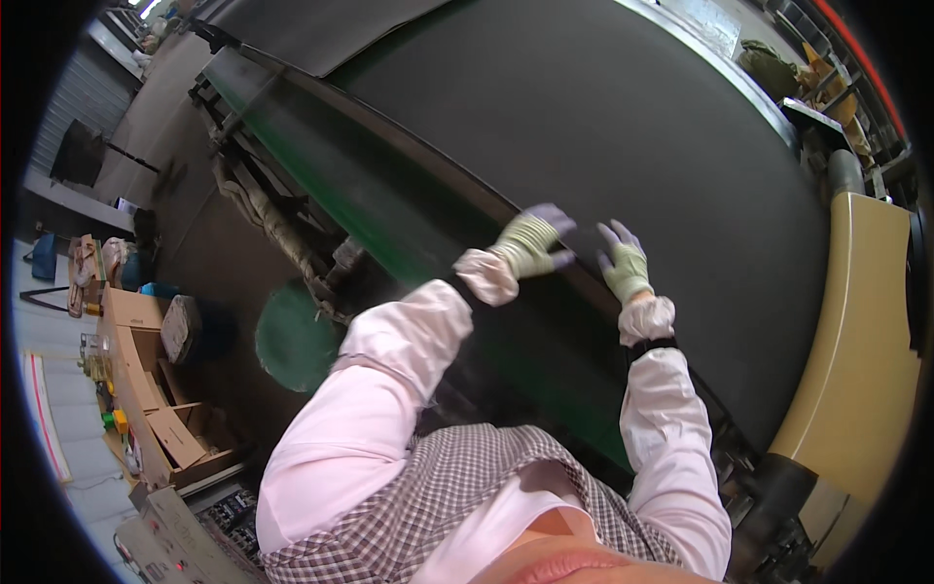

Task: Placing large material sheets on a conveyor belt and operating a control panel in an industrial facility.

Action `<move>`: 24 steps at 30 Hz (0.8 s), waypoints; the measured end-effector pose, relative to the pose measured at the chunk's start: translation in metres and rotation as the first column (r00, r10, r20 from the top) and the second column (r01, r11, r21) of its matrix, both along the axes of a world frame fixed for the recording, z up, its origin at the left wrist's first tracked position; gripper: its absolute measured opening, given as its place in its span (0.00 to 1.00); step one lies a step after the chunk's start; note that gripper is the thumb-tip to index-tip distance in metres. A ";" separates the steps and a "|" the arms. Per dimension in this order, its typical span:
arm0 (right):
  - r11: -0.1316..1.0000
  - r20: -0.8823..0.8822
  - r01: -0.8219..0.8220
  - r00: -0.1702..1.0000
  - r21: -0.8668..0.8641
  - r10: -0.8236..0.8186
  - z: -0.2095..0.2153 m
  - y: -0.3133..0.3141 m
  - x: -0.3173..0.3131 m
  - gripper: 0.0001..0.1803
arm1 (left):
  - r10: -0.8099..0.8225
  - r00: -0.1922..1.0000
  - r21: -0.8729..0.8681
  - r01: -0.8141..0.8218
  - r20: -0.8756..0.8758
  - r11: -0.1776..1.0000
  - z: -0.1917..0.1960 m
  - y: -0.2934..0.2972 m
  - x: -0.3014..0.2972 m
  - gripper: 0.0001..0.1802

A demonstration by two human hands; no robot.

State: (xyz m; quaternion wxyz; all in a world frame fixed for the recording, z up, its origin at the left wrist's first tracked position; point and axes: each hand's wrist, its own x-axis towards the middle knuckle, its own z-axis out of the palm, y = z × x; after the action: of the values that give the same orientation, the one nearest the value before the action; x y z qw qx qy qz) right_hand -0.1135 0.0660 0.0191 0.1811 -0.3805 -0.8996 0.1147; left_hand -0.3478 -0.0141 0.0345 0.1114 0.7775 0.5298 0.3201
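Note:
Both my hands wear pale green gloves with greyish-purple fingertips. My left hand (pixel 530 241) is over the near edge of a wide black sheet (pixel 623 127), its thumb apart from the fingers; whether it touches the edge I cannot tell. Just right of it, my right hand (pixel 626 263) is over the sheet with fingers spread, holding nothing. The sheet lies flat on a long machine bed. Along its near side runs a green belt surface (pixel 360 219), partly hidden by my left arm.
Another dark sheet (pixel 331 29) lies at the far left of the bed. A curved yellow machine cover (pixel 856 321) bounds the right end. A green round-topped stool (pixel 295 337) stands left of me. Further left are an open cardboard box (pixel 190 438) and a control panel (pixel 180 540).

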 end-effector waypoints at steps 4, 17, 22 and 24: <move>0.989 0.192 0.135 0.974 -0.055 -0.122 0.008 0.001 -0.019 0.20 | 0.410 0.912 0.182 -0.403 -0.003 0.897 0.032 -0.010 -0.129 0.29; 0.994 -0.058 0.045 0.997 -0.098 -0.051 0.021 0.021 -0.255 0.23 | 0.491 0.573 -0.426 -0.818 -0.656 0.386 0.025 0.107 -0.298 0.71; 0.929 -0.125 0.273 0.942 -0.249 -0.311 -0.010 0.060 -0.314 0.28 | 0.438 0.666 -0.359 -0.718 -0.604 0.596 0.028 0.105 -0.234 0.56; 0.862 -0.046 0.425 0.890 -0.277 -0.453 -0.001 0.050 -0.323 0.31 | 0.454 0.698 -0.316 -0.680 -0.553 0.661 0.016 0.097 -0.212 0.43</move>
State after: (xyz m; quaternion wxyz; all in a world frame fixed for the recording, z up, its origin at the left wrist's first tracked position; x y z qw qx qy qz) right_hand -0.4364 0.1160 0.0186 0.2000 -0.5890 -0.7549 0.2080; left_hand -0.5598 0.0832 0.0507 0.0803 0.5593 0.8250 0.0121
